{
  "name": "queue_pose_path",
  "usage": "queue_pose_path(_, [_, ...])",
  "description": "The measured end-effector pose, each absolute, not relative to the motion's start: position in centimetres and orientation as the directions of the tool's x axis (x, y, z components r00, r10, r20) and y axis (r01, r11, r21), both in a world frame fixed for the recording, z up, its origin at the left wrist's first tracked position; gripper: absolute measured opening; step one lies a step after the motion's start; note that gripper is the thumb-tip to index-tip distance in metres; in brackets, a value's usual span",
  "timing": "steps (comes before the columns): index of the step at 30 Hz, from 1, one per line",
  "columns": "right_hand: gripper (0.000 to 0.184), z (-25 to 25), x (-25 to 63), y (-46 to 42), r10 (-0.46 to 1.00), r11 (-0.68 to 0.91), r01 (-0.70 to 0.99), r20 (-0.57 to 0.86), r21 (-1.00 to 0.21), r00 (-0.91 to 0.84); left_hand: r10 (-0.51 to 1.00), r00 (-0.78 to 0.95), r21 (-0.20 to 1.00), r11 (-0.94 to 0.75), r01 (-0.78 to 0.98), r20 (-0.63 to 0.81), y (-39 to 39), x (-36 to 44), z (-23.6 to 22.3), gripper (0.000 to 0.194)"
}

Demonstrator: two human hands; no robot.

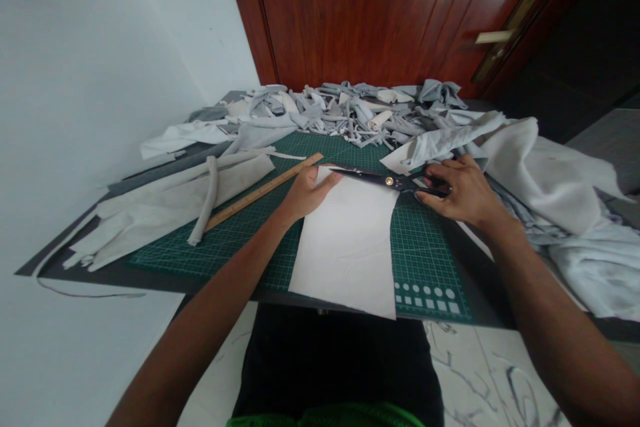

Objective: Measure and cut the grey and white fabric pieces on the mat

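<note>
A white piece of fabric [347, 240] lies over the green cutting mat [425, 247], its lower edge hanging slightly past the table's front. My left hand [310, 192] pinches the fabric's upper left corner, thumb on top. Black scissors [390, 181] lie along the fabric's top edge, blades pointing left toward my left thumb. Fingers of my right hand [460, 190] are wrapped through the scissor handles. The blades look nearly closed; whether fabric is between them is hard to make out.
A wooden ruler [265, 192] lies diagonally left of the fabric. Long pale fabric strips [175, 207] cover the left side. A heap of grey and white scraps [350, 110] lines the back before a wooden door [360, 13]. Larger cloth pieces [545, 167] pile up at right.
</note>
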State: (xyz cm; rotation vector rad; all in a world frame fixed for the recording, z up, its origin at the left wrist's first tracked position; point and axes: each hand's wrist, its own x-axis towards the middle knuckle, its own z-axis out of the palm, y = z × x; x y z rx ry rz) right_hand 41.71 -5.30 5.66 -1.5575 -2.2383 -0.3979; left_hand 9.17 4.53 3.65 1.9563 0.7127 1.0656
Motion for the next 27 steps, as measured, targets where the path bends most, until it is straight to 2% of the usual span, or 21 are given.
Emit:
queue_pose_path(10, [0.032, 5.48, 41.05, -5.33, 0.842, 0.322, 0.947, 0.452, 0.015, -0.294, 0.765, 0.481, 0.842, -0.531, 0.095, 0.428, 4.74, 9.03, 3.35, 0.042])
queue_pose_path(15, [0.033, 5.57, 41.0, -5.34, 0.837, 0.319, 0.948, 0.469, 0.001, -0.282, 0.758, 0.448, 0.807, -0.577, 0.123, 0.474, 5.12, 8.98, 3.19, 0.046])
queue_pose_path(21, [0.036, 5.67, 41.38, -5.18, 0.841, 0.338, 0.941, 0.45, -0.004, -0.3, 0.755, 0.479, 0.814, -0.566, 0.129, 0.448, 4.95, 9.0, 3.35, 0.05])
queue_pose_path(27, [0.038, 5.68, 41.17, -5.24, 0.843, 0.334, 0.942, 0.454, -0.024, -0.287, 0.77, 0.448, 0.811, -0.565, 0.152, 0.453, 4.8, 8.94, 3.62, 0.042])
